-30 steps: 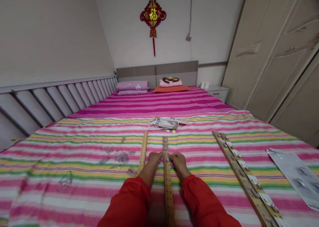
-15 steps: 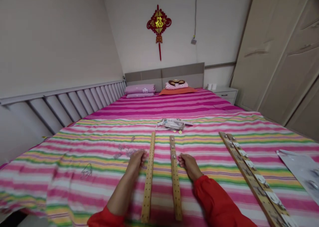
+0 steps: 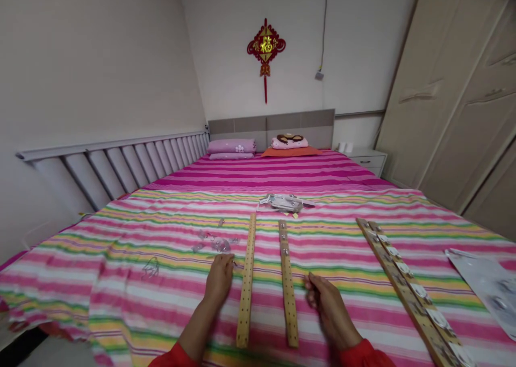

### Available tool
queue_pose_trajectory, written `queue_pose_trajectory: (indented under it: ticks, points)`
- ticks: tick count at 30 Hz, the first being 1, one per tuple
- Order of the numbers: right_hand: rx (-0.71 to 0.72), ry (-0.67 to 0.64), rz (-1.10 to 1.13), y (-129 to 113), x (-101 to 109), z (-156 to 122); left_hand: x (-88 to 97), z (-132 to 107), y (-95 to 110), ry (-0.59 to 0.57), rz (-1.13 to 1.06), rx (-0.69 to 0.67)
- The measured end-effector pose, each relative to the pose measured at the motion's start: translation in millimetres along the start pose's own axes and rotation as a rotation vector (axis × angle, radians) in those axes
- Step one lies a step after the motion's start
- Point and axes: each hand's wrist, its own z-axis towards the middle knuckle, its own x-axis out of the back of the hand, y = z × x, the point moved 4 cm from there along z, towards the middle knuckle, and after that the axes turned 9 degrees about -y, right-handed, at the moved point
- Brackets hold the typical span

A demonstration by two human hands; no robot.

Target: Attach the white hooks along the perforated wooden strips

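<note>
**Left hand [image 3: 220, 275] and right hand [image 3: 326, 300] apart, left strip [image 3: 245, 286] and middle strip [image 3: 288, 297] between**

Nearest, at the bottom edge, red sleeves [image 3: 365, 353] around both wrists. Beyond the right cuff, right hand over the striped bedspread [image 3: 153, 313], to the right of the middle strip and apart from it, fingers curled, thumb and forefinger close together; impossible to tell whether pinching anything small. Left hand just left of the left strip, fingers bent downward, close to small clear plastic pieces [image 3: 220, 245]; grasp hidden, so impossible to tell whether holding one.

Between the hands, both strips lengthwise on the bedspread, side by side with a gap, dotted with holes. On the middle strip, three shiny metal pieces [image 3: 286, 251] in a row towards the far end. Off to the right, two more strips [image 3: 403, 289] close together at a slant, lined with metal and white pieces. Farther right, a flat clear packet [image 3: 484, 292]; to the left, a thin tangled loop [image 3: 151, 268].

Past the strips' far ends, a heap of plastic packaging [image 3: 284, 202], with small yellow bits [image 3: 295, 215] just in front. Deeper, on magenta-striped bedding, a folded purple bundle [image 3: 231, 146] and a pink one [image 3: 289, 143] on orange cloth [image 3: 292, 151]. Behind, a grey-beige headboard [image 3: 300, 124]; above, on the wall, a red-and-gold ornament [image 3: 266, 44].
</note>
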Motion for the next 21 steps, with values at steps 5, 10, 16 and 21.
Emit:
queue_pose_trajectory:
  ticks: [5, 10, 16, 21]
  points:
    - [0.029, -0.004, -0.042, -1, 1, -16, -1.0, 1, 10, -0.138, 0.232, -0.017]
    - [0.044, -0.023, -0.040, -1, 0, -23, 21.0, 1, 20, -0.157, 0.337, -0.030]
    - [0.040, -0.146, -0.118, -3, -17, -33, 36.9, -4, 19, -0.164, -0.203, 0.246]
    - [0.041, -0.262, -0.209, -5, -38, -49, 8.6, -36, 44, -0.358, -1.087, 0.605]
